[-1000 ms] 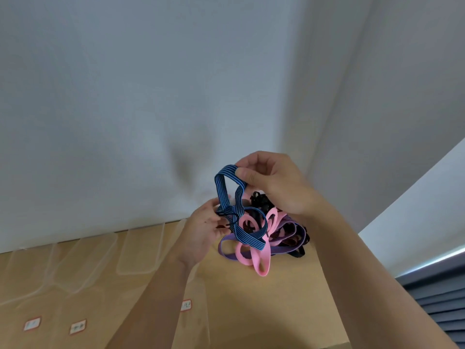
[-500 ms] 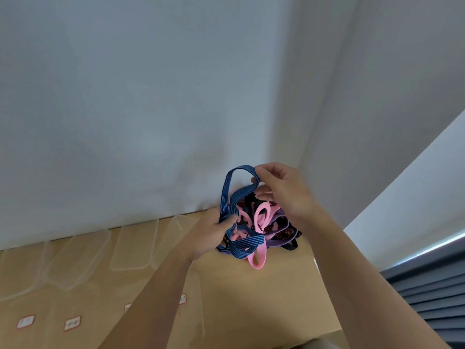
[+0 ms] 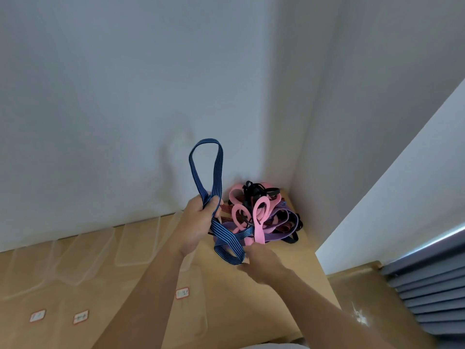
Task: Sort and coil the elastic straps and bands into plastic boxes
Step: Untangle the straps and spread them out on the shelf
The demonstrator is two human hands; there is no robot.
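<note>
Item 1. Blue striped strap (image 3: 217,170), the piece in hand. One tall loop stands upright above the left hand (image 3: 197,224); a second, lower loop hangs below and to the right of that hand, its far end touching the right hand (image 3: 263,260).

Item 2. Left hand. Its fingers (image 3: 213,203) are curled round the strap where the two loops meet, gripping it, raised off the counter (image 3: 251,303).

Item 3. Right hand. It is low and blurred at the end of the bottom loop. Cannot tell whether its fingers pinch the strap or only touch it.

Item 4. Tangled pile of bands, just beyond and right of the left fingers, lying in the corner of the counter against the wall: pink bands (image 3: 260,217), black bands (image 3: 254,192), purple bands (image 3: 283,222) and a red-and-black striped strap (image 3: 285,226).

Item 5. Clear plastic boxes (image 3: 136,244), in a row left of the left fingers, along the wall.

Item 6. Small red-edged labels (image 3: 182,293), on the counter below the boxes; their text is unreadable.
</note>
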